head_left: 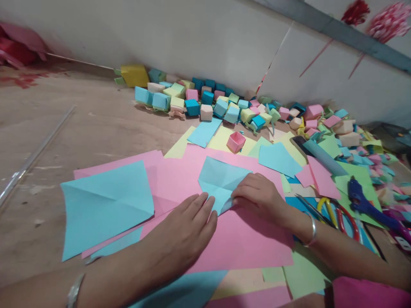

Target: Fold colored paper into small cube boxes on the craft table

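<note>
A small light-blue sheet of paper (215, 179) with crease lines lies on a large pink sheet (250, 248). Its left and right edges angle up in folds. My left hand (189, 226) rests at its lower left corner, fingers stretched out and fingertips touching it. At the right edge my right hand (257, 194) is closed, its curled fingers pinching the paper; the thumb is mostly hidden. To the left lies a bigger creased blue sheet (109, 205), partly over the pink paper. A small open pink paper box (236, 141) stands just beyond the paper I handle.
Many small folded paper boxes (205, 98) line the wall. On the right are scissors (340, 218), a blue glue gun (366, 201), a dark phone (300, 145) and loose paper pieces (279, 158). A glossy strip (38, 149) lies at the left.
</note>
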A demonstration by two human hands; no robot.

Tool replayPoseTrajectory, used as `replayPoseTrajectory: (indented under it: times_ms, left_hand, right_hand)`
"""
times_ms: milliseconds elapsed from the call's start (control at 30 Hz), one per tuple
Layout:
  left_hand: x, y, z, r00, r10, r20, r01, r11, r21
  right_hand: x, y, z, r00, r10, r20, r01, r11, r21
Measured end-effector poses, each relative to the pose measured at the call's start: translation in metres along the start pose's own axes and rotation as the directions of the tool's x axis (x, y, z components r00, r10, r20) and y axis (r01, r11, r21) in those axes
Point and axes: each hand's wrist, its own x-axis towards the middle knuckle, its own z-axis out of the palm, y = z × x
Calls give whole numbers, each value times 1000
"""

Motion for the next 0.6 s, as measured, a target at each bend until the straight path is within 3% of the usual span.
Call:
replayPoseTrajectory:
  times_ms: [100,267,467,600]
  left_hand:
    - [1,-1,-1,1000,6,6,-6,1000,-13]
    - [2,-1,-2,1000,-11,11,11,1000,-25]
    - [1,0,0,1000,-28,2,28,998,-51]
    - [5,0,-2,998,-68,-13,67,993,-94]
  right_hand:
    - [-1,-6,5,997,68,-29,-70,994,-85]
    - [-1,-15,4,998,-59,-29,49,964,-260]
    - [-7,-13,13,995,83,54,-70,977,-201]
    - [-9,-11,18,988,110,109,-87,977,-196]
